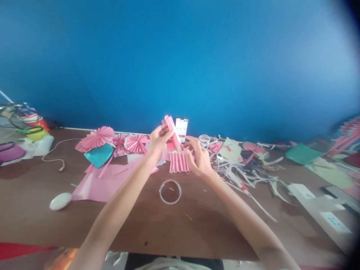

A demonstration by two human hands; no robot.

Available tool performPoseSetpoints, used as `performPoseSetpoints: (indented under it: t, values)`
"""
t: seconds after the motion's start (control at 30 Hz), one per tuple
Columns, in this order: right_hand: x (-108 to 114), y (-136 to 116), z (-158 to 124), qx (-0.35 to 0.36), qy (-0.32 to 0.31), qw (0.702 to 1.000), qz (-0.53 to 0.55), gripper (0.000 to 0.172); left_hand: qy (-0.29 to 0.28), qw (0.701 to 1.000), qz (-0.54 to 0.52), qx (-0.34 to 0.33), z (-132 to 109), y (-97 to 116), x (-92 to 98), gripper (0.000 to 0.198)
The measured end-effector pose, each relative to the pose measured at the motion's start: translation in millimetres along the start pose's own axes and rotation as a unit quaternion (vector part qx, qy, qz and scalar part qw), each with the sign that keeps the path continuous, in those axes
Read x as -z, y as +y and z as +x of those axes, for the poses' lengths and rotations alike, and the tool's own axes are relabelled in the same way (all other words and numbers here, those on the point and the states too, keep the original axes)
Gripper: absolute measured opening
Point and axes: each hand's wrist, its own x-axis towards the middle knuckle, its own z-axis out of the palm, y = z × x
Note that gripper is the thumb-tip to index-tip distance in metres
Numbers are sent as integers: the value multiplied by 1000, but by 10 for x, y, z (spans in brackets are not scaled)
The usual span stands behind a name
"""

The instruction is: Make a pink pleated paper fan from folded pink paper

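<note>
My left hand (159, 139) pinches the upper end of a pleated pink paper strip (178, 159), lifting it above the brown table (197, 221). Lower down, the fingers of my right hand (197, 155) are closed on the fanned-out part of the same pleated paper. A phone (181, 129) with a lit screen stands against the blue wall just behind my hands. A clear tape ring (170, 192) lies on the table in front of them.
Several finished pink paper fans (97, 138) and a teal sheet (99, 155) lie at the left, over a flat pink sheet (98, 182). A white mouse (60, 201) sits near the left. Paper scraps (242, 168) pile up at the right, beside a white power strip (323, 210).
</note>
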Motion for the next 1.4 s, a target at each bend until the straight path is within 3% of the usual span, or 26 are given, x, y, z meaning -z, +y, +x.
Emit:
performPoseSetpoints:
  t: [0.13, 0.27, 0.37, 0.5, 0.67, 0.9, 1.0, 1.17, 1.4]
  values:
    - [26, 25, 106, -146, 13, 975, 168, 35, -102, 991, 65, -50, -46, 21, -13, 29]
    - [38, 68, 186, -187, -13, 948, 256, 34, -173, 974, 121, -82, -81, 2, -42, 24]
    - [43, 103, 197, -189, -4, 949, 253, 34, -172, 961, 187, -109, -76, -25, -39, 24]
    - [46, 137, 194, -197, 7, 946, 256, 34, -204, 955, 191, -102, -78, -60, -52, 25]
    - [59, 140, 203, -197, 2, 947, 255, 32, -176, 959, 193, -105, -84, -122, -82, 40]
    - [42, 129, 203, -221, 26, 931, 289, 28, -160, 930, 311, -109, -94, -126, -95, 31]
    - [45, 122, 199, -223, 44, 931, 285, 25, -171, 940, 279, -99, -102, -140, -91, 32]
    - [80, 117, 204, -201, 66, 947, 239, 19, -236, 958, 162, -11, -85, -217, -98, 40]
    - [113, 127, 221, -181, 71, 959, 208, 15, -231, 957, 172, -31, -118, -213, -131, 42]
